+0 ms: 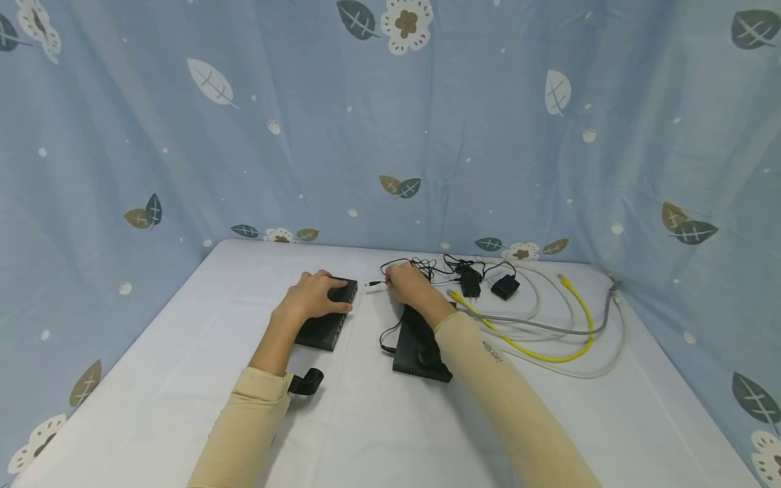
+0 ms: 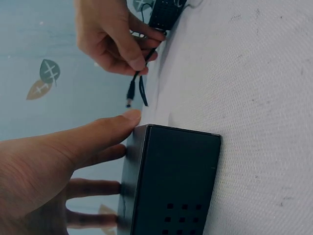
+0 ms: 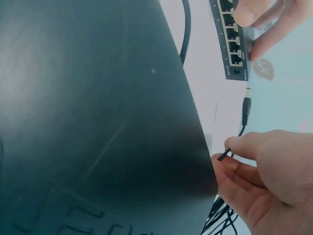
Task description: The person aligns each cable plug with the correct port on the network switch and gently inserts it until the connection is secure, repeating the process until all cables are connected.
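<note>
My left hand (image 1: 312, 298) holds a black network switch (image 1: 321, 331) that lies on the white cloth, fingers spread over its top. The left thumb (image 3: 245, 13) is at the edge with the row of ports (image 3: 234, 45). To the right, my right hand (image 1: 410, 285) pinches a thin black power cable (image 2: 143, 68) between thumb and fingers. Its barrel plug (image 3: 246, 105) sticks out past the fingertips toward the switch, apart from it. Under my right forearm lies a second black box (image 1: 421, 346), with a short black lead (image 1: 387, 339) at its left side.
Two black power adapters (image 1: 505, 287) with tangled thin cords lie at the back. Right of the second box are looped yellow (image 1: 590, 325), grey and white network cables (image 1: 622, 332). A patterned blue curtain (image 1: 451, 135) borders the table (image 1: 342, 434).
</note>
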### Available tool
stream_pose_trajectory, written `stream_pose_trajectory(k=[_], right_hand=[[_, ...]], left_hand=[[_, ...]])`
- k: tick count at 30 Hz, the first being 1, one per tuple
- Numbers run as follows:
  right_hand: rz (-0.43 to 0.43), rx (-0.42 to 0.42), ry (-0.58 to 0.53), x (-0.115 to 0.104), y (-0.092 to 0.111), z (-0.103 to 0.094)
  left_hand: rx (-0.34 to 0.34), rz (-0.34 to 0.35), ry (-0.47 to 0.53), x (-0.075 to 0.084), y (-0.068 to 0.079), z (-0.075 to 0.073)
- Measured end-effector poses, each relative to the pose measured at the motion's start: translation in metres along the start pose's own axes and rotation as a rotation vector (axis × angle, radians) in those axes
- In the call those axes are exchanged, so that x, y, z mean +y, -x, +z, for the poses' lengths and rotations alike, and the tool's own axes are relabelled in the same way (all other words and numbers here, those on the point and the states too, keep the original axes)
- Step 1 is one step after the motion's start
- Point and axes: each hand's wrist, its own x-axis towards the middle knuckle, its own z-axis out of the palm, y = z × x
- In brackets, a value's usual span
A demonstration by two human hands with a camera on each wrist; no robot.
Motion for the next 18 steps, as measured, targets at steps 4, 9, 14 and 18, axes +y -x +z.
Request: stream_pose_trajectory(k=[4, 9, 14, 18], right_hand=[[0.019, -0.012, -0.009, -0.0013, -0.0006, -0.0019], [0.004, -0.011, -0.025, -0.0024, -0.0004, -0.0015], [-0.026, 0.033, -0.024, -0.0027, 0.0005, 0.0001], [-0.06, 0.07, -0.018, -0.0032, 0.0027, -0.0017]], left_hand=[[0.001, 0.001, -0.001, 0.0005, 0.0004, 0.0002], [0.004, -0.003, -0.004, 0.0003, 0.0001, 0.0016], [0.005, -0.004, -0.006, 0.0006, 0.0015, 0.001], [0.004, -0.001, -0.005, 0.001, 0.002, 0.0003]])
